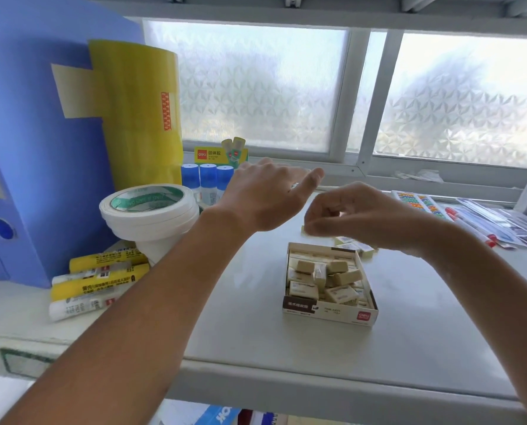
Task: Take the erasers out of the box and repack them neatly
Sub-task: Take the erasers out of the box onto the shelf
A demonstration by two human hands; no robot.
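Observation:
An open white and brown cardboard box point(329, 311) stands on the pale shelf, filled with several beige erasers point(339, 273) lying jumbled at different angles. A few more erasers point(352, 244) lie on the shelf just behind the box. My right hand point(357, 217) hovers above the box's far edge, its curled fingertips pinching a small pale eraser point(303, 230) low over the shelf. My left hand point(265, 194) is raised palm down to the left of it, fingers stretched out and holding nothing. It hides part of the shelf behind it.
At the left stand a blue file box point(32, 148), tall yellow tape rolls point(139, 118), stacked white tape rolls point(148, 210), blue-capped glue sticks point(207, 179) and yellow glue tubes point(99, 280). Packs of coloured pins point(418, 202) and pens point(477, 225) lie at the right. A frosted window is behind.

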